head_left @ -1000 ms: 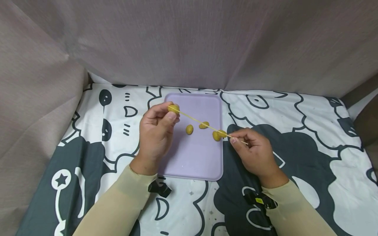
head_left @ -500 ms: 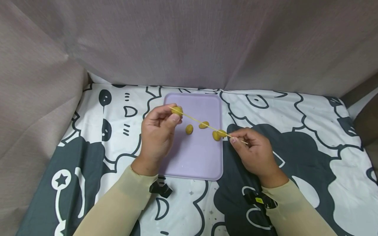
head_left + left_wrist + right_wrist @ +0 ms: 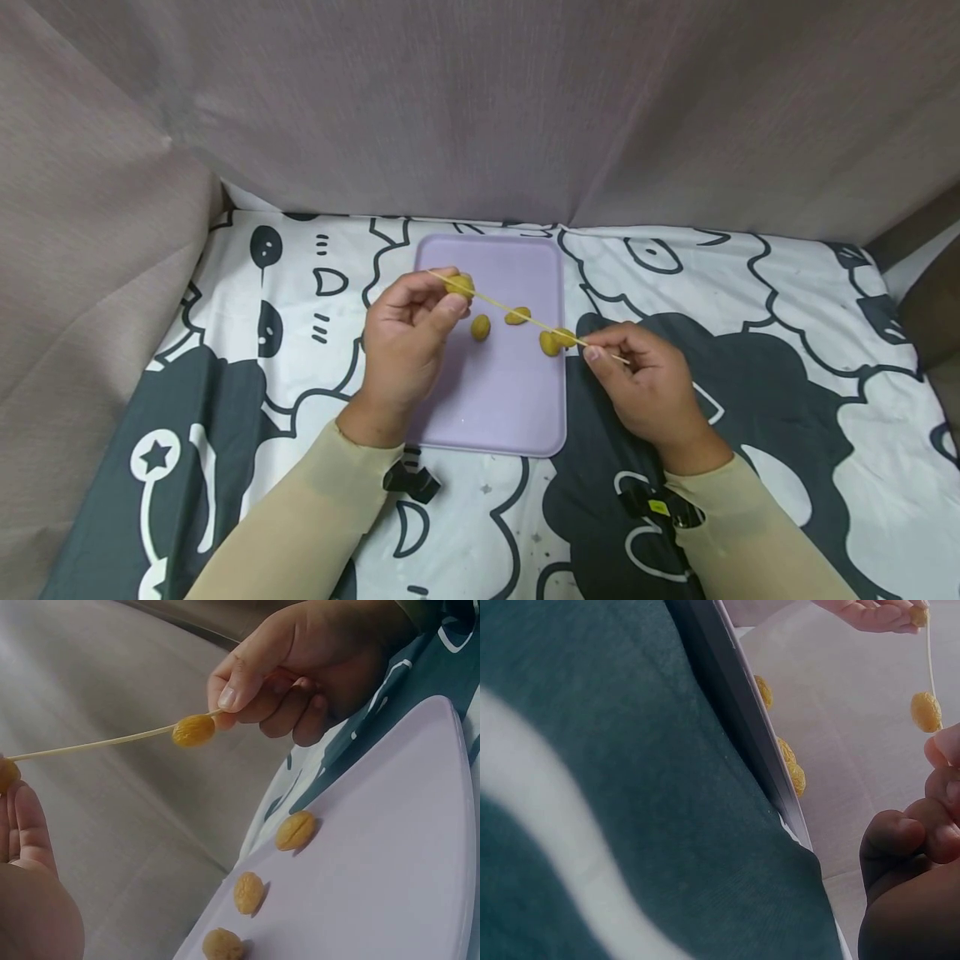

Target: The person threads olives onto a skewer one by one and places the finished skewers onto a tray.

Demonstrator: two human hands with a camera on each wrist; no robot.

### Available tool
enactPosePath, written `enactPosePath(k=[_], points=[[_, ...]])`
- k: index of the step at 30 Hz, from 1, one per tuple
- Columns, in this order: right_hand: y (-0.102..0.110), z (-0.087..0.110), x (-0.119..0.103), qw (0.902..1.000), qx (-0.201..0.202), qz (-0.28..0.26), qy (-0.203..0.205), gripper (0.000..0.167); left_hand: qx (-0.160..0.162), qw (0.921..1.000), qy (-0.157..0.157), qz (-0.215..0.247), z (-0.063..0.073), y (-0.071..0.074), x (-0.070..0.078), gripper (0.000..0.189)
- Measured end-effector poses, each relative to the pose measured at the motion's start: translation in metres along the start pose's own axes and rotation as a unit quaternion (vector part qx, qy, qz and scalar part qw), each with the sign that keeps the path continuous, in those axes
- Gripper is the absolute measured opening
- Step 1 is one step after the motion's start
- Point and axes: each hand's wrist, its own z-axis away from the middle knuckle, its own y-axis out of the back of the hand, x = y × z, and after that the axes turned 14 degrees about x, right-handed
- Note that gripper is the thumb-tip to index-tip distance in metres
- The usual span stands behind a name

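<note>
A thin bamboo skewer [image 3: 498, 306] slants between both hands above a pale purple tray [image 3: 487, 408]. Between thumb and fingers, my left hand [image 3: 405, 346] pinches a yellow, wrinkled oval fruit [image 3: 460, 286] threaded near the skewer's far end, the tip showing beyond it. My right hand [image 3: 648, 383] pinches the other end of the skewer. Close to those fingertips a second such fruit [image 3: 193, 730] is threaded, apart from the first. In the left wrist view, three loose fruits lie on the tray, among them one [image 3: 295, 830] nearest its edge.
A black-and-white cartoon-print cloth [image 3: 300, 275] covers the surface under the tray. Grey-brown fabric [image 3: 480, 108] hangs behind it and along the left side. The wrists carry black straps, one of them [image 3: 411, 482] on the left.
My left hand has moved a little to the right and down along the skewer with its fruit, exposing more of the tip. The right hand has stayed in place.
</note>
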Motion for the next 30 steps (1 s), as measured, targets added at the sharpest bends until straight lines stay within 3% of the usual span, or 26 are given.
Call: enactPosePath(k=[14, 30], points=[[0.0002, -0.0001, -0.0011, 1.0000, 0.003, 0.003, -0.004, 0.022, -0.012, 0.9996, -0.003, -0.026, 0.0031, 0.0000, -0.0041, 0.047], [0.0031, -0.0027, -0.0048, 0.9998, 0.012, -0.014, 0.008, 0.022, -0.037, 0.9981, 0.001, -0.049, 0.0047, 0.0007, -0.0056, 0.032]])
